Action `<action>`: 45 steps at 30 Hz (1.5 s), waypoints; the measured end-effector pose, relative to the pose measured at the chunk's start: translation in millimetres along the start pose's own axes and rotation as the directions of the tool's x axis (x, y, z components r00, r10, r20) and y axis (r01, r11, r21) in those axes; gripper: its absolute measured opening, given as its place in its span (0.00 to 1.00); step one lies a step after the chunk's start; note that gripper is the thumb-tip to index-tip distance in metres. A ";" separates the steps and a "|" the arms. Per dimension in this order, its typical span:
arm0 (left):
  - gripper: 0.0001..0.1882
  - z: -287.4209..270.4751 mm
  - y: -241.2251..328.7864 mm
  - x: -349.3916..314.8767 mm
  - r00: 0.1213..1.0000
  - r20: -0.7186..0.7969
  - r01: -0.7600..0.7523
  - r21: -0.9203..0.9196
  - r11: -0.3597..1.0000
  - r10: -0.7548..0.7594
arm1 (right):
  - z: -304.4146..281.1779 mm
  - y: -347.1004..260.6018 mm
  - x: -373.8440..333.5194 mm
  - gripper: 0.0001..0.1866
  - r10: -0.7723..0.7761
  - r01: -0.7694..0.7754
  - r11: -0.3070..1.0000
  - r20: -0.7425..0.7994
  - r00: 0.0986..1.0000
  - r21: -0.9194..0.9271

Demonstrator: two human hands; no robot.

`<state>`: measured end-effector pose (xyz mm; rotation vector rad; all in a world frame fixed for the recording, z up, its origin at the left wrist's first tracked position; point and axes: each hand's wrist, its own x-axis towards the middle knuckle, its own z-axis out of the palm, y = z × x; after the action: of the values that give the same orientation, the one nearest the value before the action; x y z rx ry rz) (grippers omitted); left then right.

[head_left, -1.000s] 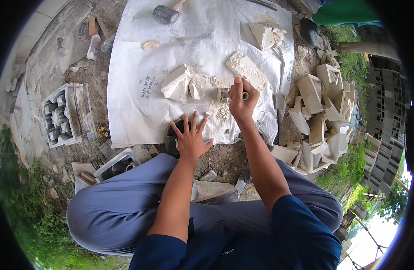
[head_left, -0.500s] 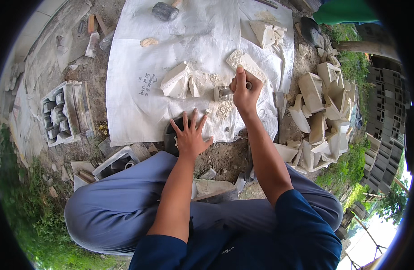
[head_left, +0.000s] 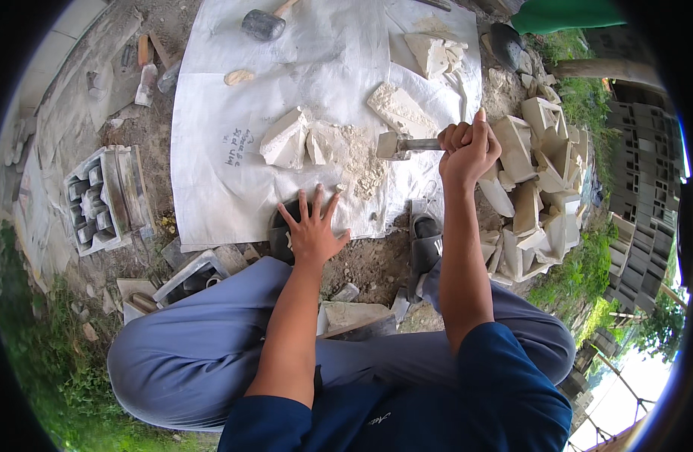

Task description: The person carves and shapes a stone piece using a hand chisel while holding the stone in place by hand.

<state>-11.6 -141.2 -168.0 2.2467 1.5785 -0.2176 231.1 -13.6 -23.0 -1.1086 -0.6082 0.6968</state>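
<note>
My right hand is wrapped round the handle of a metal hammer, held to the right of the white rubble. The hammer's blocky head points left, over a white sheet. With fingers spread, my left hand is at the sheet's near edge, over a black sandal. A small chip is by its fingertips. Beyond it stands a broken off-white chunk, like plaster, beside a narrow piece. Crumbs and powder spread to their right. A rough slab rests farther back.
A dark-headed mallet and broken pieces lie at the sheet's far end. Off-white broken box-shaped pieces are heaped on the right. To the left are a compartmented mould-like block and a trowel. My right foot wears a black sandal.
My right hand and the hammer have moved right, off the rubble. The middle chunk has broken down to a narrow piece and more crumbs. My left hand stays nearly in place.
</note>
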 end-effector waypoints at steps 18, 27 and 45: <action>0.45 1.1 0.6 -2.3 0.999 -0.030 -0.014 -0.004 1.000 0.014 | -8.3 58.1 -46.5 0.25 0.133 -0.118 0.990 0.223 0.966 -0.080; 0.45 3.0 0.6 -0.8 1.000 -0.008 -0.006 -0.022 1.000 0.005 | 14.1 35.2 -34.9 0.25 -0.115 0.177 0.962 0.279 0.953 -0.208; 0.45 2.9 1.6 -0.4 0.999 -0.032 -0.013 -0.042 0.999 0.011 | 13.7 73.7 -27.9 0.27 0.045 0.064 0.953 0.351 0.935 -0.294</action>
<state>-10.0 -143.2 -170.1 2.2374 1.5707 -0.1445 188.6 -6.1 -90.3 -1.2703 -1.0570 0.8221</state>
